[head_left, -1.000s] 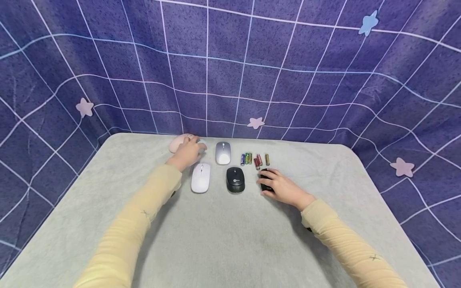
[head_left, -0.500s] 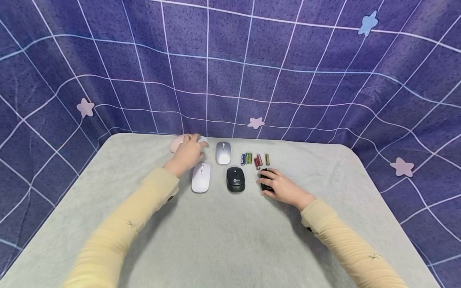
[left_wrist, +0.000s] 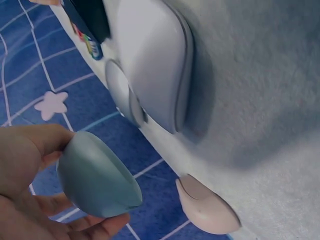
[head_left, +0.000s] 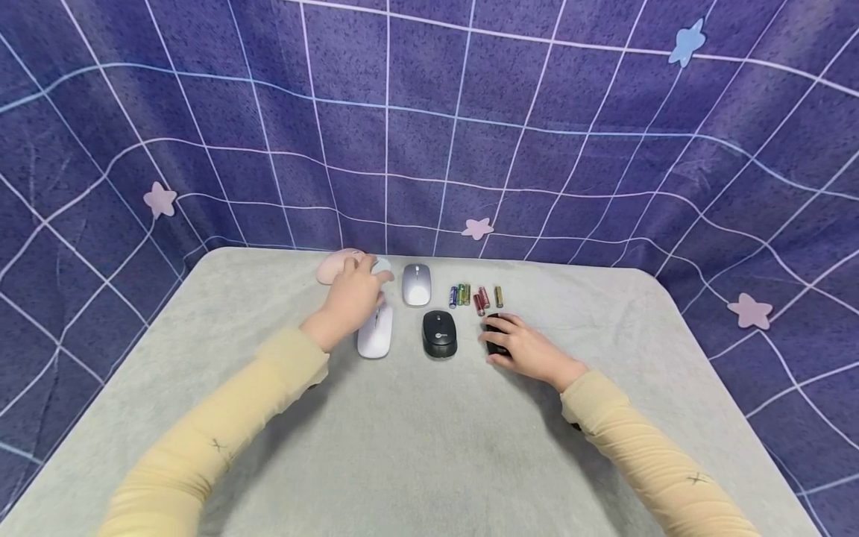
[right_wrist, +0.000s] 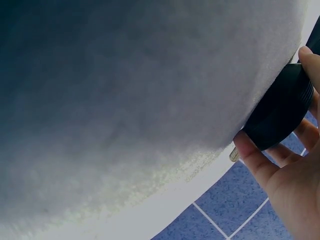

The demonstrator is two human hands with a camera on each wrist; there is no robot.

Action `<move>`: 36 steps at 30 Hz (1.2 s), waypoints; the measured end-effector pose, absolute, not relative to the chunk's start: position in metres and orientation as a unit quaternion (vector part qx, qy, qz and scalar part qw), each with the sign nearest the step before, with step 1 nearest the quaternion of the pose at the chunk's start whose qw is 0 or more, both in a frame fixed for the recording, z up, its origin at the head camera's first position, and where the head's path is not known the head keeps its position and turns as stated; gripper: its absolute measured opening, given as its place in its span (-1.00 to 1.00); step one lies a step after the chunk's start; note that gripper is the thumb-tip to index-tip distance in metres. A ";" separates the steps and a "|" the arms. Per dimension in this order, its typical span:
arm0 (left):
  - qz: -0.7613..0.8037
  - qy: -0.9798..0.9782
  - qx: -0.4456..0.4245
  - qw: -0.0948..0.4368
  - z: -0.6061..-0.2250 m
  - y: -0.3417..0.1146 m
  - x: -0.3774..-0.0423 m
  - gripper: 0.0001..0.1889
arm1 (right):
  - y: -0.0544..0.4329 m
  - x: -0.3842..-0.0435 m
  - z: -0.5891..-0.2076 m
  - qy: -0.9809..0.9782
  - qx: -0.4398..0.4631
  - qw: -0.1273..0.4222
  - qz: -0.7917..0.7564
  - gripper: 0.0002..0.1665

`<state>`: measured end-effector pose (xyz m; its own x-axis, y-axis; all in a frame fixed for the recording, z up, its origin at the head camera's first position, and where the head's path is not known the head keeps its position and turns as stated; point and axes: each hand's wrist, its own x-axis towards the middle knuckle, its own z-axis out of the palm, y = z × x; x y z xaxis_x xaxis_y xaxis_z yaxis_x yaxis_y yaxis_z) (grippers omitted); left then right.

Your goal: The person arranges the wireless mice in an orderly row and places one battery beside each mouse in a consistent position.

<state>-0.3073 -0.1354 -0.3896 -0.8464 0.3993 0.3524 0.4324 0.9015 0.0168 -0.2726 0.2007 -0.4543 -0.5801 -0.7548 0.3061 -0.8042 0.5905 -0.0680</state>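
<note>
My left hand [head_left: 345,298] holds the blue mouse [left_wrist: 97,175] between thumb and fingers, just left of the grey mouse [head_left: 417,286]. The blue one looks light, hard and a bit slippery, so its sides seem best to hold. My right hand [head_left: 526,349] grips a black mouse [right_wrist: 277,110], right of the grey mouse and nearer me.

Purple-blue fabric [head_left: 419,145] sweeping right across the top of the head view, and there go the pale lines [head_left: 386,107], a wavy grid all over it! 4 stars on show: a blue star [head_left: 687,42] upper right, then 3 pinkish stars [head_left: 478,228], left, centre, right. Down below, a pale grey tabletop [head_left: 429,440], rounded far corners, evenly lit!
</note>
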 end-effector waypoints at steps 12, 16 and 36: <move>-0.050 -0.942 -0.256 0.213 -0.382 -0.133 -0.273 -0.70 | 0.201 -0.272 -0.453 -0.882 0.442 0.127 0.099 -0.55; -0.051 -0.939 -0.260 0.220 -0.382 -0.131 -0.262 -0.70 | 0.202 -0.273 -0.453 -0.883 0.441 0.128 0.098 -0.56; -0.072 -0.929 -0.281 0.228 -0.400 -0.132 -0.212 -0.66 | 0.202 -0.274 -0.455 -0.882 0.444 0.123 0.098 -0.54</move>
